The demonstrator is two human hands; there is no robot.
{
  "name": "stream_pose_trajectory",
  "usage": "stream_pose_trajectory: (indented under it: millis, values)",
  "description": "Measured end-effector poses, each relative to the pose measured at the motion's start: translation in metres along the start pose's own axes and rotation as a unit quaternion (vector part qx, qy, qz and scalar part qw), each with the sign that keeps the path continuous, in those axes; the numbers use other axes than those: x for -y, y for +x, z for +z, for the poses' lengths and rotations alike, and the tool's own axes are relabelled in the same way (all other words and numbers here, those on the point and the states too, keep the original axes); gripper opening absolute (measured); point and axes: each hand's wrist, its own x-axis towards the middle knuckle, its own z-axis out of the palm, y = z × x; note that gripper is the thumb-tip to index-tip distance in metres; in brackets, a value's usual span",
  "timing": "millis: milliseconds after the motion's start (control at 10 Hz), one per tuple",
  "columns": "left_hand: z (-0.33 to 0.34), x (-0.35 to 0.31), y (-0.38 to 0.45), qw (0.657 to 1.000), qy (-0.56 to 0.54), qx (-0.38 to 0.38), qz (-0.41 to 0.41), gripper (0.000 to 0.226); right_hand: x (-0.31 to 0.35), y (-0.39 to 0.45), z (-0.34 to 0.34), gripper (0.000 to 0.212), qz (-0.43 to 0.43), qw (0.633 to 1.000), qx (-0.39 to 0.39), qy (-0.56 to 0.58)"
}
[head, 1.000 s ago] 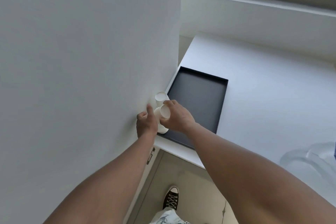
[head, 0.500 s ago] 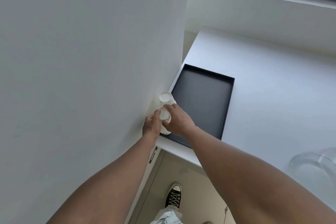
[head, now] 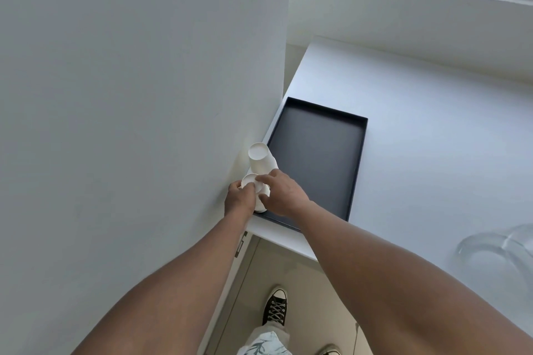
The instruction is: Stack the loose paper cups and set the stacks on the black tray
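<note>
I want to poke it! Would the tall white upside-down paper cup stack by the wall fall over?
Probably: the tall white upside-down paper cup stack looks narrow, light and already tilted. It likely dents when squeezed. The grey wall beside it might catch it.

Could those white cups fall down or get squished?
Maybe. Both hands, left hand and right hand, pinch the near cup stack, so a hard squeeze might dent the paper. The far cup stack stands right beside the fingers and looks tall, so a bump could tip it. Both sit at the black tray corner near the counter edge.
</note>
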Motion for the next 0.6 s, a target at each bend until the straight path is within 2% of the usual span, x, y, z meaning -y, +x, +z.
stream_pose_trajectory:
  millis: [100, 300, 600]
  values:
    - [0.001, -0.002, -0.001, 0.999, 0.039, -0.010, 0.019, 0.044, -0.003, 0.000, 0.002, 0.051, -0.001, 1.000, 0.004, -0.005]
    - [0.002, -0.010, -0.006, 0.973, 0.187, -0.056, 0.126, 0.055, -0.003, -0.007, -0.002, 0.053, -0.014, 1.000, -0.011, 0.014]
    - [0.006, -0.016, -0.020, 0.935, 0.245, -0.094, 0.238, 0.050, -0.014, -0.020, -0.017, 0.055, 0.012, 0.998, -0.066, 0.020]
